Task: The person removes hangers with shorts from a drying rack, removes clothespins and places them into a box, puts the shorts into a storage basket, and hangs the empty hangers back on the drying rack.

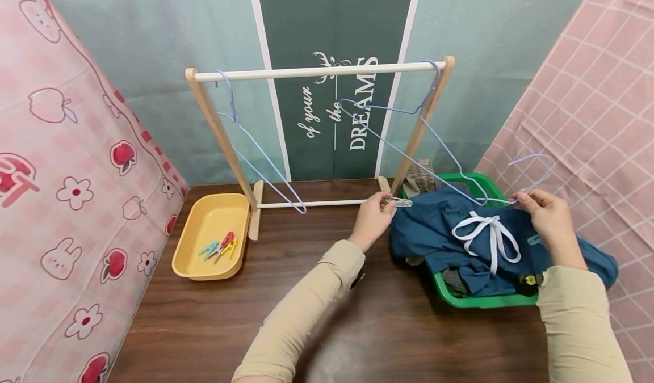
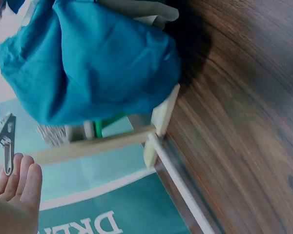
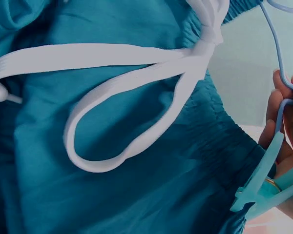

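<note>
My left hand (image 1: 375, 215) pinches a pale grey clothespin (image 1: 399, 202) by one end, to the left of a blue garment (image 1: 434, 224) with a white drawstring tied in a bow (image 1: 493, 232). The left wrist view shows the same clothespin (image 2: 9, 141) at the fingertips. My right hand (image 1: 549, 218) grips a light-blue wire hanger (image 1: 544, 173) near its neck, hook upward, above the garment. In the right wrist view a teal clothespin (image 3: 263, 183) is clipped on the garment's gathered waistband, beside the right fingers. The hanger's lower part is largely hidden.
A wood-and-white rack (image 1: 317, 72) stands behind, with one blue hanger (image 1: 265, 156) at its left and another blue hanger (image 1: 444, 139) at its right. Under the garment sits a green basket (image 1: 460, 302) of clothes. A yellow tray (image 1: 191, 241) at left holds several clothespins (image 1: 219, 245).
</note>
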{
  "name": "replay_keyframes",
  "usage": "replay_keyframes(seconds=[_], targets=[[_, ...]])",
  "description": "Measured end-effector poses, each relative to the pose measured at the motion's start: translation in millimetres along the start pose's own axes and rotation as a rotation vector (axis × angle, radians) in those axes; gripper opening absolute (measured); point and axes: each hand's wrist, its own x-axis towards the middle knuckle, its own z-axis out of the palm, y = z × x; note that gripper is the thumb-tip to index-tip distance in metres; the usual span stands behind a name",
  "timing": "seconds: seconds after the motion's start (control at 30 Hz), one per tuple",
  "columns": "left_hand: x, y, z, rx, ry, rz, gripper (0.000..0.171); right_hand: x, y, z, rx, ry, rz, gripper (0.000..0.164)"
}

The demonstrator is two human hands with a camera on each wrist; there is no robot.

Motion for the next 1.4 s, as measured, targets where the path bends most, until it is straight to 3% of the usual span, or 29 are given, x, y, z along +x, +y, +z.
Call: replay_keyframes(seconds=[0.17, 0.33, 0.5, 0.73, 0.8, 1.0, 1.2, 1.3, 1.4], targets=[[5.6, -17.5, -17.1, -0.112, 0.096, -0.068, 0.033, -2, -1, -1, 0.078, 0.132, 0.01, 0.035], [11.3, -44.9, -39.4, -0.181, 0.23, -0.156, 0.036, -6, -6, -1, 0.199, 0.218, 0.065, 0.031], [12.7, -79.0, -64.8, -0.17, 0.372, -0.23, 0.037, -9, -11, -1, 0.238, 0.237, 0.091, 0.034], [3.9, -121.1, -103.1, -0.059, 0.593, -0.249, 0.031, -7, -8, -2, 0.215, 0.3, 0.159, 0.034], [1.1, -133.0, -113.5, -0.019, 0.616, -0.29, 0.032, -6, -8, -3, 0.221, 0.304, 0.165, 0.035], [-12.5, -161.0, -143.2, -0.022, 0.657, -0.433, 0.042, -6, -9, -1, 0.275, 0.333, 0.184, 0.038], [-28.0, -181.5, -166.2, 0.021, 0.739, -0.542, 0.041, -6, -8, 0, 0.271, 0.336, 0.188, 0.037], [-37.9, -190.9, -179.1, 0.028, 0.739, -0.592, 0.043, -6, -3, -2, 0.278, 0.316, 0.167, 0.035], [-49.6, -201.9, -189.9, 0.067, 0.696, -0.654, 0.044, -4, 2, -3, 0.244, 0.302, 0.151, 0.032]])
